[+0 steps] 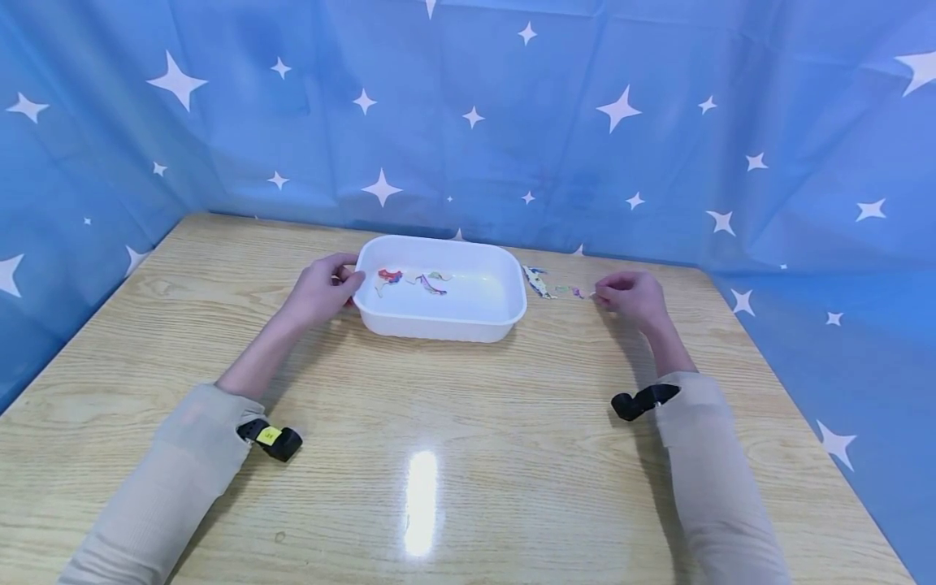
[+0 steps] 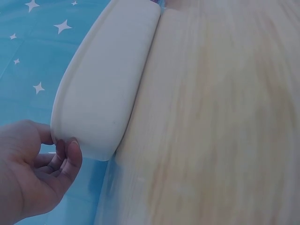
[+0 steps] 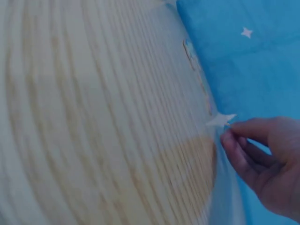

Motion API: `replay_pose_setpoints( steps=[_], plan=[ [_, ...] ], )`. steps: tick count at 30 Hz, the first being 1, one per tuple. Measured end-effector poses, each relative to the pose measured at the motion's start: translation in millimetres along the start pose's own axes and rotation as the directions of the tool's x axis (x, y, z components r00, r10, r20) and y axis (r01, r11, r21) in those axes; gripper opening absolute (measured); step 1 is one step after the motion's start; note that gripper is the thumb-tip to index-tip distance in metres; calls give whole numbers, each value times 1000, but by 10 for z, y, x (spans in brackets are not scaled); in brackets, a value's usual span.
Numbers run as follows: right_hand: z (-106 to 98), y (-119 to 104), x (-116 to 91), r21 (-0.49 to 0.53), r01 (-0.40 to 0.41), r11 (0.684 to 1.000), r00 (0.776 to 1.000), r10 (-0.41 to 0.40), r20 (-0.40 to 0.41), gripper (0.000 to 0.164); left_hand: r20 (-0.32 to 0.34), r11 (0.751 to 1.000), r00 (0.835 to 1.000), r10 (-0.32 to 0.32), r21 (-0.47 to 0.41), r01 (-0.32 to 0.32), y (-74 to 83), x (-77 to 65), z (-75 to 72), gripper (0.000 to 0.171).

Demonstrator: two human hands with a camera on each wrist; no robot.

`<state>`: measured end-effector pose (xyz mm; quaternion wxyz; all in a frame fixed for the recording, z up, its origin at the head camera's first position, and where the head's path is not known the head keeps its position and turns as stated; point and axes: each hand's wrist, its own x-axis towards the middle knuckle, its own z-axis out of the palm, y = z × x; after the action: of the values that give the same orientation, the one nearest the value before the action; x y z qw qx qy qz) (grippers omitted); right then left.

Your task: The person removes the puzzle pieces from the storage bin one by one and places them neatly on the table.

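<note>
A white plastic tray point(image 1: 439, 329) stands near the back of the table. My left hand point(image 1: 325, 286) holds its left end, thumb at the rim and fingers against the outer wall; the left wrist view also shows this hand point(image 2: 40, 168) at the tray's corner point(image 2: 101, 84). Inside lie a red and blue piece point(image 1: 390, 277), a purple one point(image 1: 431, 286) and thin greenish bits. To the right of the tray, my right hand point(image 1: 634, 299) pinches a tiny pale piece point(image 1: 592, 295) at the tabletop. Its exact kind is too small to tell.
Between tray and right hand, several small colourful pieces lie in a row: a larger white, blue and yellow one point(image 1: 537, 282), a pale green one point(image 1: 561, 290) and a purple one point(image 1: 578, 292). A blue star-patterned curtain point(image 1: 475, 154) hangs behind the wooden table point(image 1: 351, 487).
</note>
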<state>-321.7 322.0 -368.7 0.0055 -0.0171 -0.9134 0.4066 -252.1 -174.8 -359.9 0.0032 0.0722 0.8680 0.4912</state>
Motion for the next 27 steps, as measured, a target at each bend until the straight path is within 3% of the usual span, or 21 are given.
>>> replay_pose_setpoints(
  steps=[14,27],
  plan=[
    [46,32,32,-14,-2,1000,1000,2,1,29,1,1000,1000,3,-8,-2,-17,-4,25,46],
    [43,-11,9,-36,-30,999,998,28,-48,31,-9,1000,1000,5,-9,-5,-13,7,11,45]
  ],
)
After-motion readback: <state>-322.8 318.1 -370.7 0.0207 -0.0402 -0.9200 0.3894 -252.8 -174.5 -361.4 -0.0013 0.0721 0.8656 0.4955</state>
